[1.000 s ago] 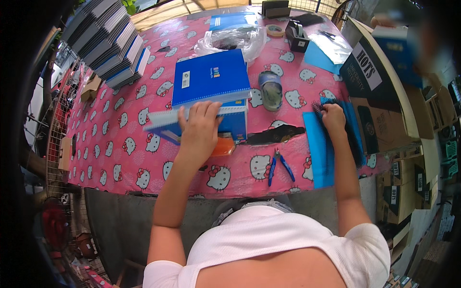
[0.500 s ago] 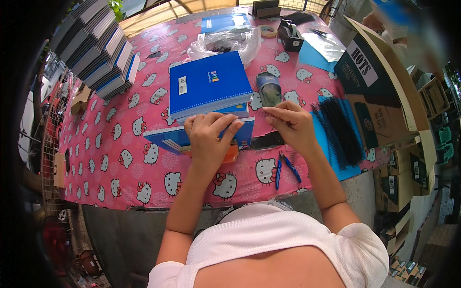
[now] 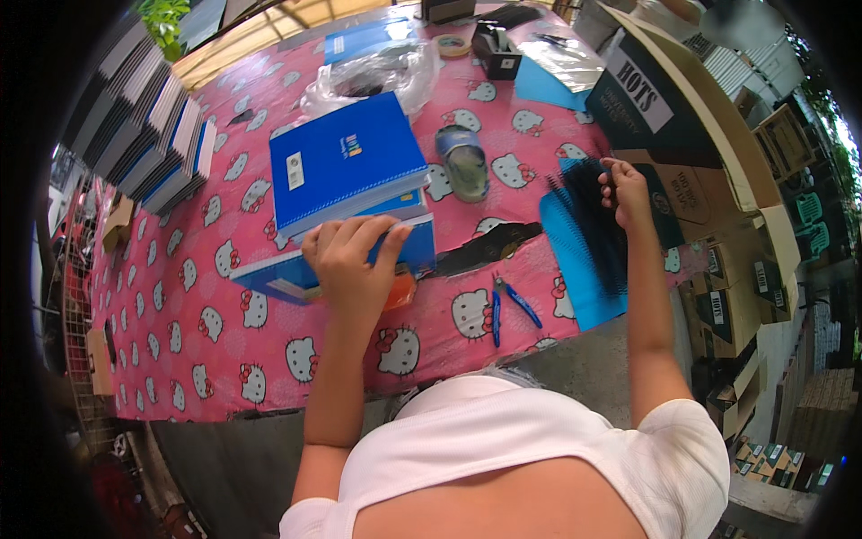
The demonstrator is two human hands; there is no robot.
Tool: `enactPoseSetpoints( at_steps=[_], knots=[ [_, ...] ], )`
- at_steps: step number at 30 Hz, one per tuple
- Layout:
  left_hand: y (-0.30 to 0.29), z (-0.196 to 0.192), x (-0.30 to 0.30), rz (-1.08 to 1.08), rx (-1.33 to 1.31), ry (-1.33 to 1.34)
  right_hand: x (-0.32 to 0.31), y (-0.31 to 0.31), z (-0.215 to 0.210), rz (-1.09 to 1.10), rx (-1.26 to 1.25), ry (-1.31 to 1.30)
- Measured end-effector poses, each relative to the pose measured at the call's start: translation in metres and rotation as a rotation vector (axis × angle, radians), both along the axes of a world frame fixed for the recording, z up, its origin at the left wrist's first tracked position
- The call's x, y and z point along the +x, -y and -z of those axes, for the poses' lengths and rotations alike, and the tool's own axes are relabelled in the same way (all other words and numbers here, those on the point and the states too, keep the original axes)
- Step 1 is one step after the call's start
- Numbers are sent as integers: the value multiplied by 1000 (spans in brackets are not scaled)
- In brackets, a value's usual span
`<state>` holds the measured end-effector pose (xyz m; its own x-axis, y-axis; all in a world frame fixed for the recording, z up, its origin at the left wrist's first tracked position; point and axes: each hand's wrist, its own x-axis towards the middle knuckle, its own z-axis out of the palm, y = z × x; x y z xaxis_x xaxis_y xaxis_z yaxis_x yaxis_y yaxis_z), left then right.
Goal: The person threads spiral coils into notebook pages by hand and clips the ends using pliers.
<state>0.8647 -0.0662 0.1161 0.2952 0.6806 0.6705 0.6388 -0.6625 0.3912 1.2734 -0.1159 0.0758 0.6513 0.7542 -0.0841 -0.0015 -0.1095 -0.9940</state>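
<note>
My left hand [image 3: 352, 260] is closed over the top edge of a blue notebook [image 3: 269, 275], which stands on its long edge near the table's front. Just behind it lies a stack of blue notebooks [image 3: 346, 162]. Far to the right, my right hand [image 3: 628, 190] has its fingers curled in a pinch at the far end of a pile of black spiral binding coils [image 3: 594, 234]; it seems to grip a coil there. The pile lies on bright blue sheets [image 3: 575, 292]. An orange object [image 3: 400, 290] shows partly behind my left hand.
Blue-handled cutters [image 3: 505, 305] lie near the front edge. A glasses-case-like pouch [image 3: 463, 163], a plastic bag [image 3: 373, 81] and a tape dispenser [image 3: 494, 52] are farther back. Tall notebook stacks [image 3: 135, 117] stand at left; a large open carton [image 3: 664, 99] stands at right.
My right hand has left the notebook's right end and moved right to the coils. My left hand keeps its hold on the notebook. The whole view has shifted slightly.
</note>
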Motion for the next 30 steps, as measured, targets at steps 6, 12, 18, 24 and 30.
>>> enactPoseSetpoints(
  at_steps=[6, 12, 18, 24, 30],
  knots=[
    [1, -2, 4, 11, -19, -8, 14, -2, -26, -55, 257, 2],
    [5, -8, 12, 7, -11, -12, -11, -22, -29, -76, -256, 467],
    [2, -7, 4, -1, 1, -6, -32, -68, -9, -249, -125, 1071],
    [1, -1, -4, -7, -25, -5, -40, -17, 25, -373, -593, 1052],
    [-7, 3, 6, -11, 26, -1, -33, 52, 79, -314, -685, 848]
  ],
)
